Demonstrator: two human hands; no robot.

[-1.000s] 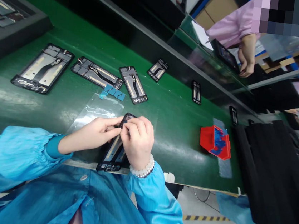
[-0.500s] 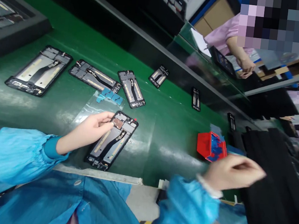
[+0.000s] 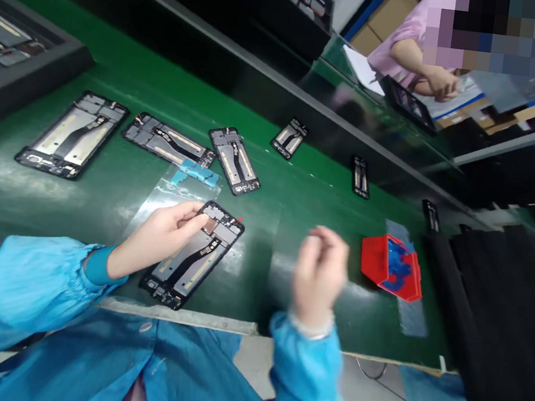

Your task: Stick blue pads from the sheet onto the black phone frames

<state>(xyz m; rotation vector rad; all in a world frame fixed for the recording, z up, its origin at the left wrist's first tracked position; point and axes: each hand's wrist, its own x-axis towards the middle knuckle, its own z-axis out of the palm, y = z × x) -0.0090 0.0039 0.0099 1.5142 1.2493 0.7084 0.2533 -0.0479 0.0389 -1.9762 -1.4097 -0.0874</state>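
Observation:
My left hand point(image 3: 172, 231) grips a phone frame point(image 3: 197, 260) by its upper left edge, thumb on top near a copper-coloured patch point(image 3: 210, 225). The phone frame lies tilted near the table's front edge, with a black ribbon cable down its middle. To its right, my right hand point(image 3: 321, 268) hangs over the green table, its fingers curled closed and slightly blurred. Whatever those fingers hold, if anything, is hidden. Blue film pieces point(image 3: 196, 173) on a clear sheet lie just beyond my left hand. A red bin point(image 3: 373, 258) holding small blue pieces point(image 3: 398, 265) stands farther right.
Several more phone frames point(image 3: 73, 133) lie across the green table point(image 3: 255, 225). At the left is a dark tray point(image 3: 65, 65) with phone frames in it. Black cloth point(image 3: 489, 329) covers the right end. Across the partition, a person in a pink sleeve point(image 3: 396, 41) works.
My right hand has swung left from beside the red bin towards the phone frame. My left hand keeps its hold. The view has shifted slightly, uncovering the bin.

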